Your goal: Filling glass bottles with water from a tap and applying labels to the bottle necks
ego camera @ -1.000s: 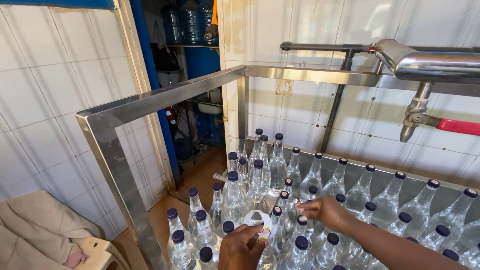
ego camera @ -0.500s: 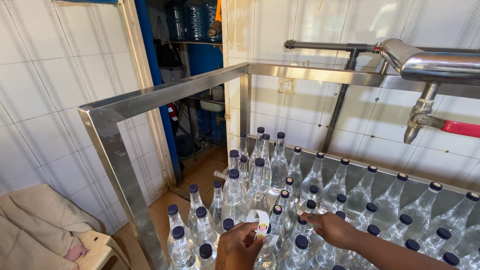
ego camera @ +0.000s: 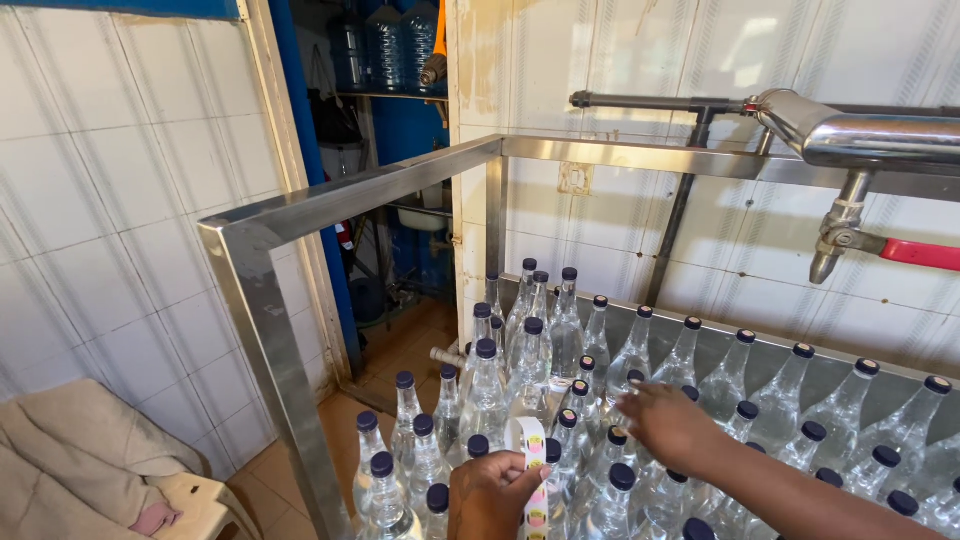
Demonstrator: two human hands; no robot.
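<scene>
**Sticker roll over the capped bottles**

I see the sticker roll [ego camera: 530, 470], a white strip with small round coloured stickers, low in the middle of the view, held upright just above the bottle caps. My left hand [ego camera: 495, 495] is closed around it, fingers curled on the strip. My right hand [ego camera: 670, 425] reaches out over the bottles [ego camera: 560, 350], fingers spread loosely and resting on the dark caps (whether a sticker sits under the fingertips I cannot tell). The clear bottles stand packed together on a steel table inside a steel frame [ego camera: 270, 330]. Above right hangs a steel pipe [ego camera: 870, 140] with a red-handled valve [ego camera: 915, 252]. A tiled wall [ego camera: 100, 200] stands left.
</scene>
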